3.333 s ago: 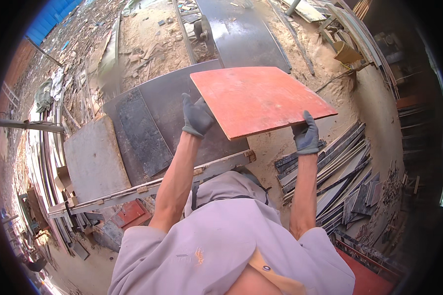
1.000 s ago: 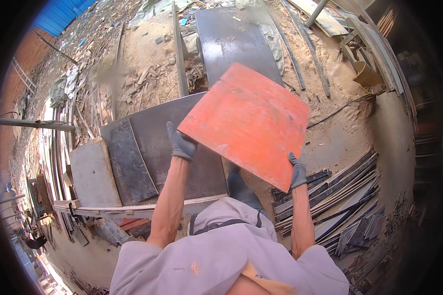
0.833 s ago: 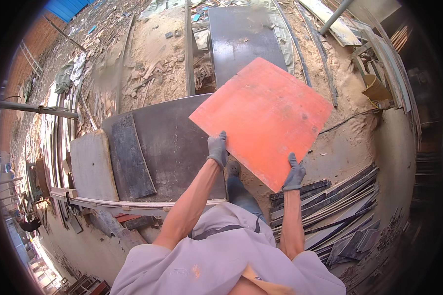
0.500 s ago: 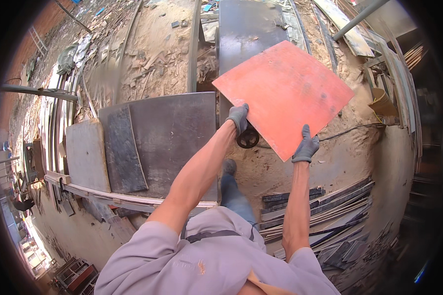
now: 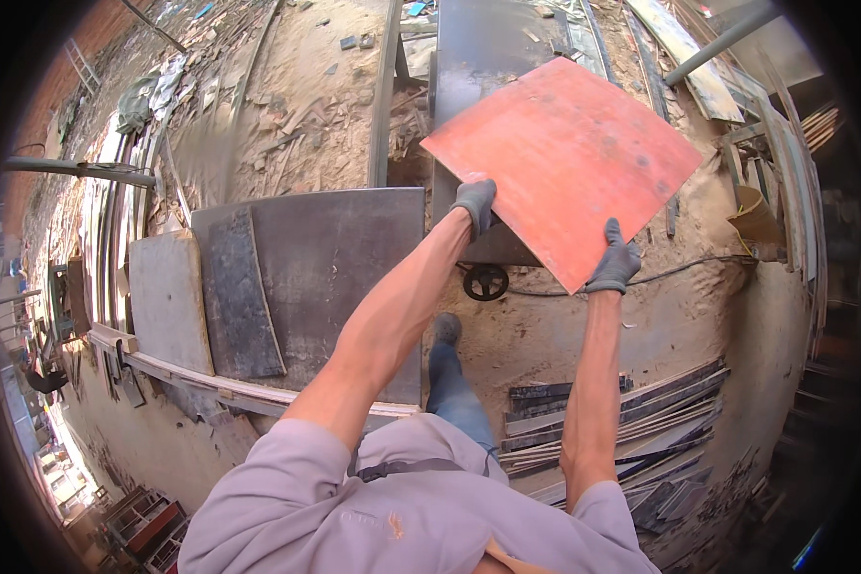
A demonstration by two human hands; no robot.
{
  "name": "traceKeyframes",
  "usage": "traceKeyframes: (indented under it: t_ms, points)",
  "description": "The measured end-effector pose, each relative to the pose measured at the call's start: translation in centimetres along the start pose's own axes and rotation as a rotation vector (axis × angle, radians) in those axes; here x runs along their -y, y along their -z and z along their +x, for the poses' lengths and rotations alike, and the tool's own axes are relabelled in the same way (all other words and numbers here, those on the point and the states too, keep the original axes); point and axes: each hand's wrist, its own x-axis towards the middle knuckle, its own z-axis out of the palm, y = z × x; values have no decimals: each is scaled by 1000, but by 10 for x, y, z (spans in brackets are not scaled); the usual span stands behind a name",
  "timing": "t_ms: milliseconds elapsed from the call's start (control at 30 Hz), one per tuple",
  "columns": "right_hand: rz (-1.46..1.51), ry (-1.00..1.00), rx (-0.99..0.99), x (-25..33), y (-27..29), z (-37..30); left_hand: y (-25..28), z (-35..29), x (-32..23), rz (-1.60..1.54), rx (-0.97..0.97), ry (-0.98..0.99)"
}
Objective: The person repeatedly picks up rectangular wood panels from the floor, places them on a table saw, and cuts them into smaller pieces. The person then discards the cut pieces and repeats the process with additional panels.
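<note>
A red-orange wooden panel (image 5: 569,167) is held out in front of me, its corners turned like a diamond. My left hand (image 5: 475,205), in a grey glove, is closed on the panel's near left edge. At its near right edge my right hand (image 5: 614,260), gloved alike, grips with the thumb on the upper face; the other fingers are mostly hidden beneath. Under the panel's far left part lies a dark table surface (image 5: 474,48), partly covered by it.
A dark-topped bench (image 5: 354,277) at left carries a dark strip (image 5: 244,287) and a grey-brown board (image 5: 169,301). A black handwheel (image 5: 486,281) sits below the panel. Stacked wooden strips (image 5: 631,411) lie at near right. Wood scraps (image 5: 306,124) cover the ground beyond.
Both hands have carried the panel slightly away from me and to the right. More of the handwheel now shows below it.
</note>
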Motion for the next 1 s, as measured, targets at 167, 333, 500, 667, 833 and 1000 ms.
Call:
traceKeyframes:
  t_ms: [167,333,500,667,833,1000]
  points:
    - [47,-38,23,21,-22,-11,8,19,-15,156,65,-48]
    - [16,-24,-17,3,-37,1,19,47,-33,658,72,-304]
    - [115,-32,-142,-15,-39,-26,24,63,-24,327,24,-31]
    - [110,-45,-173,-43,13,-38,18,0,-5,151,40,165]
    - [186,-70,-111,-26,-36,-50,64,68,-19,707,111,-438]
    - [84,-97,-326,-36,-49,-56,15,-3,-65,-33,18,164]
